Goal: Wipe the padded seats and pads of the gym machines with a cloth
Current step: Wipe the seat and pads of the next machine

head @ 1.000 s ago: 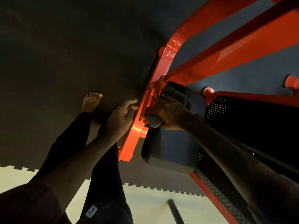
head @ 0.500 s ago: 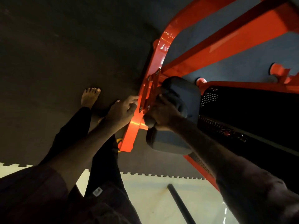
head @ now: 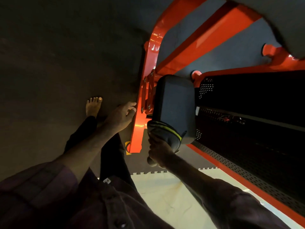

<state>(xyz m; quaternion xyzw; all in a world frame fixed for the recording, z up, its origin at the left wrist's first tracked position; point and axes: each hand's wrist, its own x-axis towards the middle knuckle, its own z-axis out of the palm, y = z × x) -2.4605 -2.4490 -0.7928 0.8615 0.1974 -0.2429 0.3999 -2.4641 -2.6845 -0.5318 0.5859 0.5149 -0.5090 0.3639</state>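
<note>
Right hand [head: 159, 150], fingers curled tight around bunched grey cloth with yellow stripe [head: 166, 134], pressed against lower corner of dark rectangular padded rest [head: 177, 106]. Left hand [head: 121, 115], fingers loosely bent, braced on glossy orange steel frame [head: 137, 129] just beside the pad. Best wiped in firm overlapping strokes across face and rounded edges, frame held steady.

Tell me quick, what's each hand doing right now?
Left hand: holds nothing, fingers loosely curled by the orange frame.
Right hand: grips the cloth against the lower edge of the pad.
</note>
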